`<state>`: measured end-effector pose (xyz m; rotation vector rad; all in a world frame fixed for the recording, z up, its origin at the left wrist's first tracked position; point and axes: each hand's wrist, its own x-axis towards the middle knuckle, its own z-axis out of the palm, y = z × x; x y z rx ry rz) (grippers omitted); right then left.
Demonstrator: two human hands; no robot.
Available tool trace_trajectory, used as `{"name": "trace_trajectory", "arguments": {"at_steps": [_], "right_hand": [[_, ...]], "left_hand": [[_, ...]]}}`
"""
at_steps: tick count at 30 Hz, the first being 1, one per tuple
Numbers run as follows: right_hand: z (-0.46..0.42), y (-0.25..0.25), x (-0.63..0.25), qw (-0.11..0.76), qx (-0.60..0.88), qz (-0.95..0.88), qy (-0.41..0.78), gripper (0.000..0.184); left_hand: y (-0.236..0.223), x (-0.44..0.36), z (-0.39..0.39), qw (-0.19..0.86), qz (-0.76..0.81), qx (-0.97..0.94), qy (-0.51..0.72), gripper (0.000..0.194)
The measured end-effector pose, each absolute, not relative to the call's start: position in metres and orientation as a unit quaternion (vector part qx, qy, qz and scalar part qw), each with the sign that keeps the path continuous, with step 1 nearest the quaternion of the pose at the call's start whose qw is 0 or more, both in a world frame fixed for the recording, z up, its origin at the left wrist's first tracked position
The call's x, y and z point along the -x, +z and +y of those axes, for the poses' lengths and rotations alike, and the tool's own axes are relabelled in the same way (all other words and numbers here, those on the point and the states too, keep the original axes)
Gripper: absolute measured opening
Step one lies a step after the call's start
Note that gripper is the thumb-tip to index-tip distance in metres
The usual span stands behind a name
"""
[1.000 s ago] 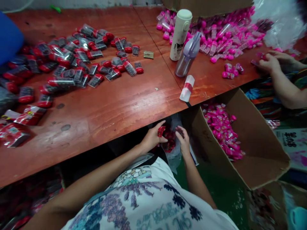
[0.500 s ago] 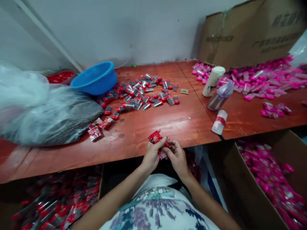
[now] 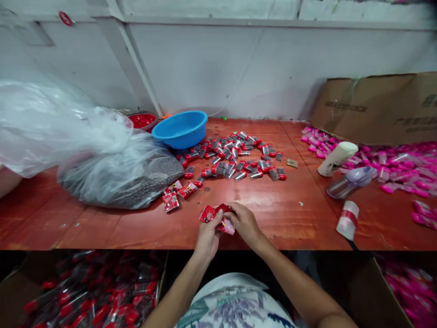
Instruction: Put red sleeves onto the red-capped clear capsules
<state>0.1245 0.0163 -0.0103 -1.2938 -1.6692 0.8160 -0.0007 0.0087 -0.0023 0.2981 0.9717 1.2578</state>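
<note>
Red packets (image 3: 207, 214) held over the bench (image 3: 273, 231)

I see the left hand (image 3: 205, 238) and right hand (image 3: 245, 224) pinching them from either side. Just beyond, leftward, lie more packets (image 3: 170, 202) beside a plastic bag (image 3: 129, 175); farther ahead, red-ended tubes (image 3: 221, 168), then a blue basin (image 3: 180, 130).

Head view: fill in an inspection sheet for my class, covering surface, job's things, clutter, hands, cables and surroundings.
Surface: reddish-brown table, seamed, with dark spots.
Job's things: red printed packaging in hand; red packets and red-capped containers on the table.
Clutter: blue basin, plastic bag, white bottle, purple-lidded bottle, red-banded roll.
Left hand: holds the packaging.
Right hand: fingers at it; grip partly hidden.
Cables: thin pale line behind the basin, possibly a cord.
Surroundings: pale wall, printed cardboard box, pink items.
</note>
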Motion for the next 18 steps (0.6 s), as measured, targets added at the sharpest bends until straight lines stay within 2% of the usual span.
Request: {"name": "trace_trajectory", "arguments": {"at_steps": [4,7,10,13,16,18], "right_hand": [[0.040,-0.012,-0.110,0.366,0.484,-0.697,0.382,0.033],[0.072,-0.010,-0.109,0.280,0.439,-0.752,0.403,0.041],[0.127,-0.004,-0.116,0.252,0.423,-0.813,0.311,0.045],[0.188,0.000,-0.127,0.234,0.516,-0.810,0.151,0.053],[0.220,-0.008,-0.136,0.139,0.541,-0.823,0.107,0.057],[0.217,-0.019,-0.140,0.112,0.532,-0.832,0.110,0.053]], "left_hand": [[-0.015,0.026,0.025,0.692,0.454,-0.113,0.549,0.033],[-0.021,0.039,0.034,0.668,0.465,-0.095,0.573,0.033],[-0.022,0.047,0.043,0.662,0.469,-0.073,0.581,0.031],[-0.017,0.053,0.050,0.676,0.478,-0.055,0.558,0.023],[-0.009,0.056,0.055,0.688,0.490,-0.044,0.534,0.015],[-0.004,0.058,0.057,0.696,0.495,-0.036,0.519,0.012]]}}
